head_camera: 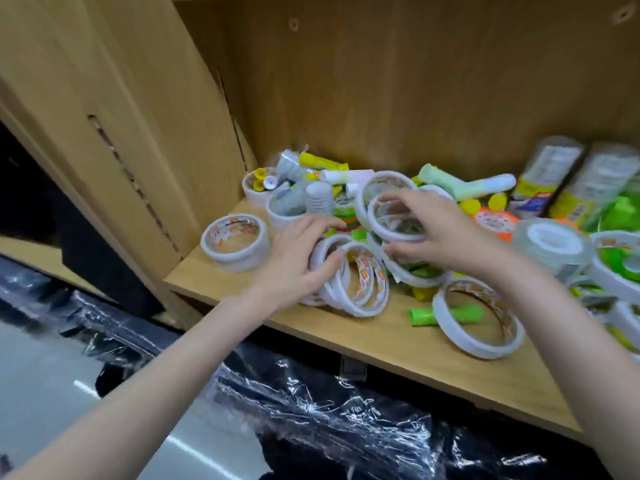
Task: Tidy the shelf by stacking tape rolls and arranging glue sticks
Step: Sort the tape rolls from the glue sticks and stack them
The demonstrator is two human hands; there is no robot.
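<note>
The left hand [298, 258] grips a bunch of thin white tape rolls [349, 282] that stand on edge on the wooden shelf [398, 341]; its fingers curl over the top of the bunch and the thumb presses the near side. The right hand [436, 233] holds one white tape ring [394, 220] between the thumb below and the spread fingers above, and this ring is lifted and tilted over more rolls under it.

Left of the left hand's grip, a wider white tape roll [235, 242] lies flat alone, near but apart. Behind both grips, against the back wall, there is a mixed heap: small white rolls with yellow caps inside [258, 183], and glue sticks [323, 162] in yellow and pale green lying across each other. In front of the right hand's grip, one more white ring [479, 320] lies tilted over a green glue stick [465, 315]. Right of the same grip stands a clear tape roll [550, 244], and further right green and white rolls [616, 261] touch each other in a crowd
</note>
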